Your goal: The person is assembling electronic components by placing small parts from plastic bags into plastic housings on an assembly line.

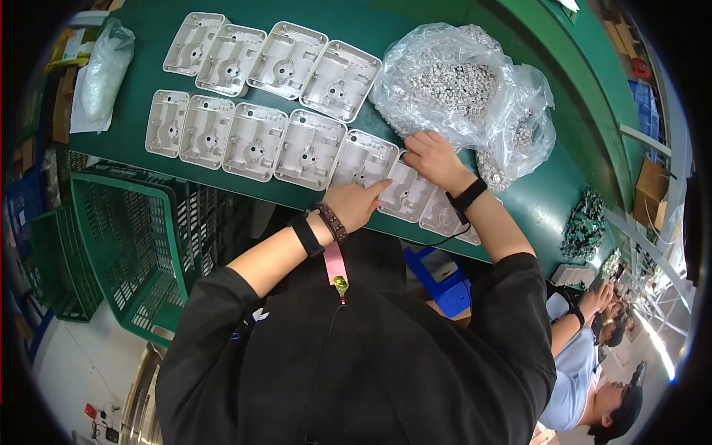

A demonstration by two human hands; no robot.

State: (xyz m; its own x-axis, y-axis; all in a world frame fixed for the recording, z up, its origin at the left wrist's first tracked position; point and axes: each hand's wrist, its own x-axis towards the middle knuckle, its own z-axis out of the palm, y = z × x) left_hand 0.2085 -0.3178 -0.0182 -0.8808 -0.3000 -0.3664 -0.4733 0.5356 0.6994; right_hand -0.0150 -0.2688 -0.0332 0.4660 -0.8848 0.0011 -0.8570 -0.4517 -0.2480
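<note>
Closest to me, a pink tag (335,265) hangs at the front of my black top, and a blue plastic piece (449,295) sits below the edge of the green worktop (148,44). I wear a black band (306,235) and a brown bracelet (333,221) on my left wrist, and a second black band (469,194) with a thin cord (437,242) on my right. My left hand (354,204) lies at the near end of a pale open housing (365,153), thumb and forefinger a little apart; I cannot tell whether they grip it. My right hand (436,159) is over that housing's far right corner, fingers (417,143) bent and close together, and what they may hold is hidden. The housing lies in the nearer row, with others (309,152) to its left and more to its right, partly under my right forearm. Beyond stands a row of four similar housings (288,63). To their right, a clear plastic bag (512,96) spreads open around many small pale parts (452,85), and at the far left lies a whitish plastic packet (106,74)
</note>
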